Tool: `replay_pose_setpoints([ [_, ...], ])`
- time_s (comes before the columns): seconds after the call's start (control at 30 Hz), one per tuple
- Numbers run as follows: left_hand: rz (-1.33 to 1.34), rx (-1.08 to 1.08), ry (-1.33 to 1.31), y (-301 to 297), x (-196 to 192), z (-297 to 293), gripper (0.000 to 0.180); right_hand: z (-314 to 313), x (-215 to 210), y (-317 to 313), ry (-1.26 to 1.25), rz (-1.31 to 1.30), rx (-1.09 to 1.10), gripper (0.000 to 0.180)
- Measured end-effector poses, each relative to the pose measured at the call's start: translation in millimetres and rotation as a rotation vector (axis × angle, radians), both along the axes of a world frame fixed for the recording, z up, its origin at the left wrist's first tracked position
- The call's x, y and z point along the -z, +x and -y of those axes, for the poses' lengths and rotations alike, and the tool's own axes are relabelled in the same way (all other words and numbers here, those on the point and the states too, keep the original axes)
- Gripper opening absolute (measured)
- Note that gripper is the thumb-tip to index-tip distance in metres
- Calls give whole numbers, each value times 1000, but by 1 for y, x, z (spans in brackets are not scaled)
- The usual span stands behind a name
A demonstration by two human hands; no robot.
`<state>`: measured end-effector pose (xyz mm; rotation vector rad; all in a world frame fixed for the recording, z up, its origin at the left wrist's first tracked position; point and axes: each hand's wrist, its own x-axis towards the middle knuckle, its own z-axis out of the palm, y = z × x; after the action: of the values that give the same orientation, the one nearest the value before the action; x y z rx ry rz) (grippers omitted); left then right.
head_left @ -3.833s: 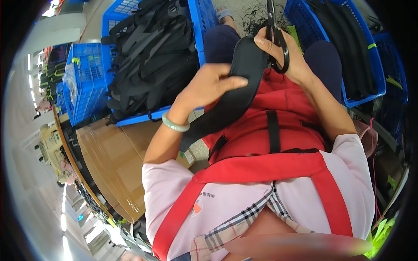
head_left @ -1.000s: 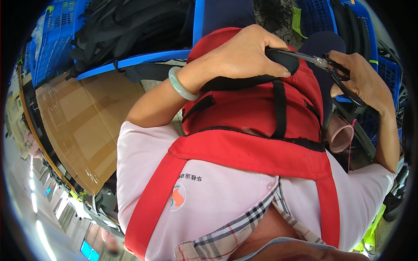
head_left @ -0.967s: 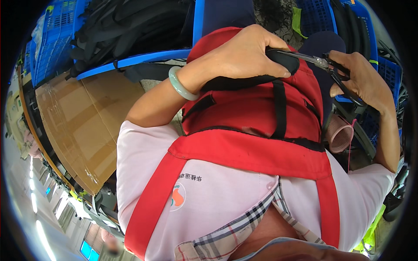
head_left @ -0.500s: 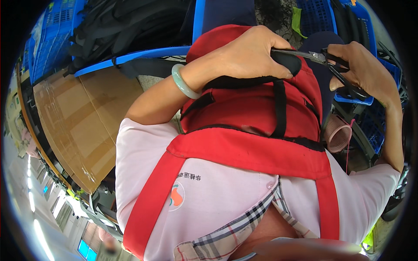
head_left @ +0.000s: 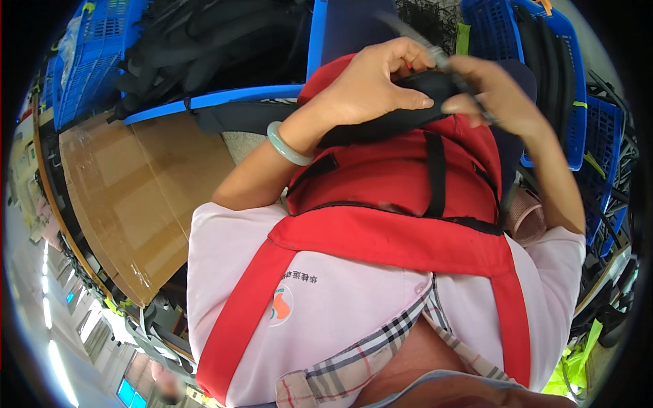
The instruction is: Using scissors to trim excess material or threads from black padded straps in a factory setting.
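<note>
Two hands: left hand (head_left: 371, 85) pinching a black strap (head_left: 381, 127), right hand (head_left: 503, 95) gripping blurred scissors (head_left: 440, 58).
Strap: end between hands, best taut.
Scissors: best steered clear of left fingers.

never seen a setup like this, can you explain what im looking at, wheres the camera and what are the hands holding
There's no robot here: these are a person's own bare hands. The camera is worn on the head and looks down, so left in the picture is the person's left. Its very wide lens bends straight edges near the rim.

The left hand, with a pale green bangle on its wrist, grips a black strap near one end. The strap lies across the lap, over a red apron. The right hand holds scissors; both are blurred, so I can't tell whether the blades are open.

Around the person are a blue crate of black straps and a cardboard box on the left.
</note>
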<state>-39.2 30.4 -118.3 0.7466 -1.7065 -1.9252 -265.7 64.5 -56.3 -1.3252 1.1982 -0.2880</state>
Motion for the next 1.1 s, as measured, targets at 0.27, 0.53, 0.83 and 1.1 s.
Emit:
replay_pose_setpoints([
  [0.27, -144, -45, -629, 25, -98, -31, 18, -9, 32, -6, 40, 711, 536, 19],
  [0.53, -187, -187, 125, -4, 1, -13, 17, -12, 23, 44, -179, 676, 650, 21],
  [0.83, -486, -449, 361, -14, -9, 15, 21, -21, 20, 33, -74, 379, 535, 31],
  [1.1, -533, -377, 441, 9, -6, 34, 26, -57, 22, -1, -168, -20, 295, 65],
])
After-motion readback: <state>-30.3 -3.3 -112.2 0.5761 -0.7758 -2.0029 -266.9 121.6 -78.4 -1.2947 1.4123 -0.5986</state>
